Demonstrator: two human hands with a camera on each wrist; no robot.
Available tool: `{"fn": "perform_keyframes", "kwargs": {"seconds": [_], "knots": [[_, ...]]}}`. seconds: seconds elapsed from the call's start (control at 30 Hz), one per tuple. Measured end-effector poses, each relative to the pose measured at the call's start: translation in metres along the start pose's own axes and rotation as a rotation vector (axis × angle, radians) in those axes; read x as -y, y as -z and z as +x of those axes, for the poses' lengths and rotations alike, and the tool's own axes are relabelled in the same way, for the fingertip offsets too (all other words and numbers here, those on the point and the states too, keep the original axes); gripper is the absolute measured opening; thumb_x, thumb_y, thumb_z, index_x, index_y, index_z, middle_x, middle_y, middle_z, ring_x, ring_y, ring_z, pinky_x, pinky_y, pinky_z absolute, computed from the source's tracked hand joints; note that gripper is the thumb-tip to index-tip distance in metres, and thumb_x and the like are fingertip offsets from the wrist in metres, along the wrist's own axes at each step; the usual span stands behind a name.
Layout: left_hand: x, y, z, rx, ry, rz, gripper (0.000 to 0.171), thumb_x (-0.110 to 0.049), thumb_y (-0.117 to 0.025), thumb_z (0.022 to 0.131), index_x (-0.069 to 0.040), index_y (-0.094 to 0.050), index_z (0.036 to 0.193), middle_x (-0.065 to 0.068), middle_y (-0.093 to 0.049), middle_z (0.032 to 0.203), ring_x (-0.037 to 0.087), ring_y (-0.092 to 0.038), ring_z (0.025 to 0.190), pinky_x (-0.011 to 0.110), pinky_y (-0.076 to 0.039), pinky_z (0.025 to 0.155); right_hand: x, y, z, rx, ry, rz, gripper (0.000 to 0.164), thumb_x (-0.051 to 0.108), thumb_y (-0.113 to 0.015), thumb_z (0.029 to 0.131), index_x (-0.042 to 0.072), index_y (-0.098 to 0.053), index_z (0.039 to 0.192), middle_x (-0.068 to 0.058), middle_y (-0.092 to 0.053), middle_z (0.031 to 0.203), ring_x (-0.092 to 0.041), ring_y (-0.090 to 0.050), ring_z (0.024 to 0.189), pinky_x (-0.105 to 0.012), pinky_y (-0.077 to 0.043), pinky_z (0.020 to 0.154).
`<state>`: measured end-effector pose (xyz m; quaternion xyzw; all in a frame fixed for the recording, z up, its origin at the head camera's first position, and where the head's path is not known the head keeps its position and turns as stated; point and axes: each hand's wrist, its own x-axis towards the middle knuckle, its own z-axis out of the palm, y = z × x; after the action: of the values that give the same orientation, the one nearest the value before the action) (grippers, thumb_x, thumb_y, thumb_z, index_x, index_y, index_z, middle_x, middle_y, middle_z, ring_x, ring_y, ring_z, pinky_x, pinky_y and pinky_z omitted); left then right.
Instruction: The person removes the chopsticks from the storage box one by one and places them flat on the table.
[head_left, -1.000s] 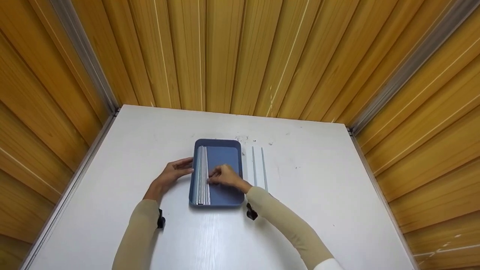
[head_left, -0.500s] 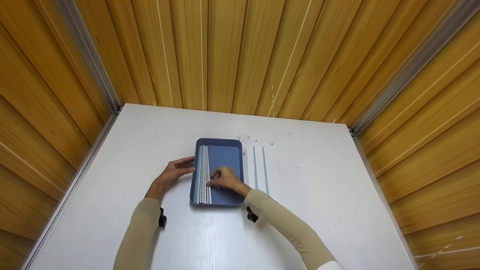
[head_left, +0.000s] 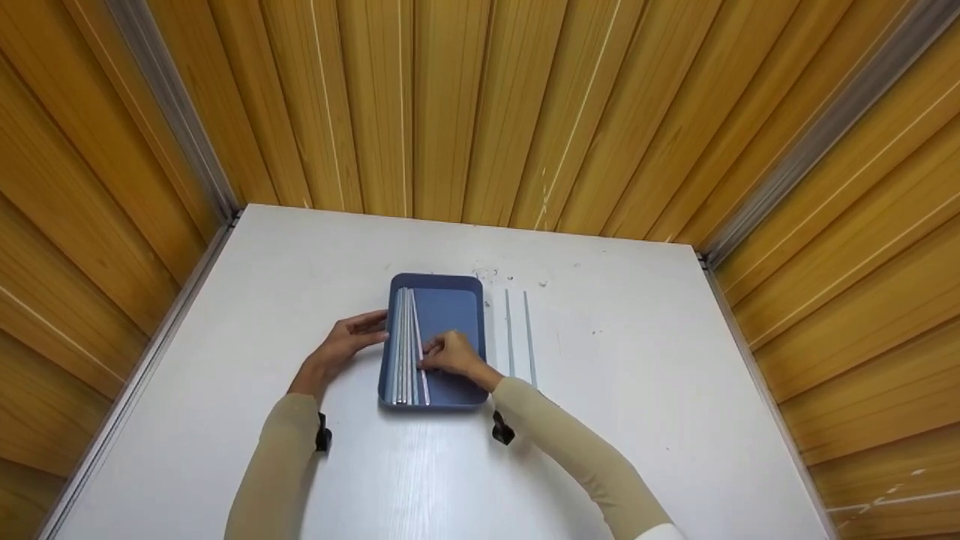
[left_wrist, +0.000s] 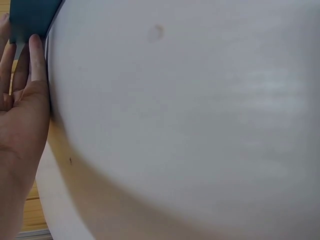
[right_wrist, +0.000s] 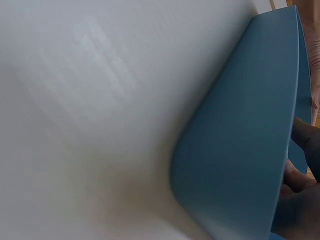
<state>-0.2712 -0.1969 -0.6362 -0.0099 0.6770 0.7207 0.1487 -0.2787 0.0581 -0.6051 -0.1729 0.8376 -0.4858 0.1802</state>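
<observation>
A blue rectangular tray (head_left: 450,300) lies on the white table. Along its left side runs a bundle of long, thin, pale straw-like sticks (head_left: 403,345). One pinkish-white stick (head_left: 418,337) slants away from the bundle at its near end. My right hand (head_left: 454,354) reaches into the tray and pinches this slanted stick; in the right wrist view the tray wall (right_wrist: 240,130) hides most of the fingers. With its fingers fairly straight, my left hand (head_left: 346,345) touches the outside of the tray's left wall, as the left hand (left_wrist: 25,110) also shows in the left wrist view.
Two thin pale-blue sticks (head_left: 530,330) lie side by side on the table (head_left: 615,420), right of the tray and partly behind the right forearm. Small dark marks dot the table behind the tray. Wood-patterned walls (head_left: 450,112) stand around the back and sides.
The rightmost stick's near end has swung right, opening a gap from the bundle. My right hand has shifted slightly with it. The left hand stays at the tray's wall.
</observation>
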Motion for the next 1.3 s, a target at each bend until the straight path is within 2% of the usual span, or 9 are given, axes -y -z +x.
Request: {"fn": "perform_keyframes", "kwargs": {"seconds": [0.1, 0.3, 0.5, 0.77, 0.93, 1.07, 1.3], "knots": [[0.000, 0.001, 0.000, 0.004, -0.002, -0.005, 0.062, -0.012, -0.076, 0.093, -0.009, -0.052, 0.150, 0.014, -0.050, 0.156, 0.031, -0.043, 0.149, 0.045, -0.033, 0.125, 0.002, -0.003, -0.001, -0.015, 0.005, -0.009, 0.025, 0.001, -0.083, 0.078, -0.013, -0.072, 0.097, -0.023, -0.076, 0.081, 0.000, -0.057, 0.052, -0.016, -0.053, 0.050], [0.000, 0.001, 0.000, -0.012, -0.011, 0.005, 0.061, -0.011, -0.077, 0.092, -0.009, -0.054, 0.148, 0.014, -0.051, 0.156, 0.030, -0.043, 0.149, 0.044, -0.034, 0.125, 0.004, -0.009, 0.000, -0.068, -0.001, -0.095, 0.019, 0.005, -0.081, 0.081, -0.008, -0.073, 0.093, -0.020, -0.076, 0.077, 0.000, -0.056, 0.049, -0.015, -0.048, 0.048], [0.000, 0.001, -0.001, -0.014, -0.012, 0.005, 0.061, -0.010, -0.076, 0.092, -0.009, -0.053, 0.149, 0.014, -0.050, 0.156, 0.031, -0.043, 0.149, 0.045, -0.033, 0.125, 0.006, -0.013, -0.001, -0.126, -0.012, -0.112, 0.013, 0.003, -0.077, 0.081, -0.007, -0.076, 0.089, -0.018, -0.076, 0.075, -0.002, -0.056, 0.050, -0.015, -0.046, 0.047], [-0.001, -0.001, -0.001, -0.015, -0.009, 0.006, 0.062, -0.010, -0.077, 0.092, -0.009, -0.053, 0.149, 0.014, -0.052, 0.155, 0.030, -0.045, 0.148, 0.044, -0.036, 0.124, 0.009, -0.011, -0.005, -0.139, -0.024, -0.046, 0.012, 0.001, -0.076, 0.082, -0.009, -0.074, 0.089, -0.019, -0.076, 0.077, -0.004, -0.058, 0.052, -0.015, -0.048, 0.048], [-0.001, 0.000, -0.001, -0.004, -0.004, 0.001, 0.059, -0.010, -0.074, 0.094, -0.010, -0.053, 0.149, 0.013, -0.051, 0.155, 0.029, -0.045, 0.148, 0.043, -0.035, 0.124, 0.008, -0.005, -0.006, -0.121, -0.007, -0.023, 0.013, 0.000, -0.076, 0.082, -0.010, -0.074, 0.090, -0.022, -0.076, 0.080, -0.005, -0.061, 0.054, -0.017, -0.053, 0.050], [-0.001, 0.001, 0.000, -0.001, -0.003, -0.003, 0.060, -0.010, -0.075, 0.093, -0.010, -0.053, 0.149, 0.013, -0.052, 0.155, 0.030, -0.045, 0.148, 0.044, -0.034, 0.125, 0.005, 0.000, -0.009, -0.116, 0.009, 0.002, 0.015, 0.000, -0.074, 0.083, -0.011, -0.074, 0.093, -0.025, -0.076, 0.083, -0.011, -0.068, 0.058, -0.021, -0.058, 0.052], [0.001, 0.003, 0.003, 0.003, -0.009, 0.008, 0.064, -0.011, -0.077, 0.092, -0.008, -0.052, 0.150, 0.015, -0.051, 0.155, 0.031, -0.046, 0.147, 0.040, -0.040, 0.121, -0.001, 0.006, -0.014, -0.125, -0.017, 0.039, 0.016, 0.002, -0.072, 0.086, -0.008, -0.075, 0.098, -0.022, -0.076, 0.084, -0.011, -0.068, 0.059, -0.025, -0.060, 0.054]]}}
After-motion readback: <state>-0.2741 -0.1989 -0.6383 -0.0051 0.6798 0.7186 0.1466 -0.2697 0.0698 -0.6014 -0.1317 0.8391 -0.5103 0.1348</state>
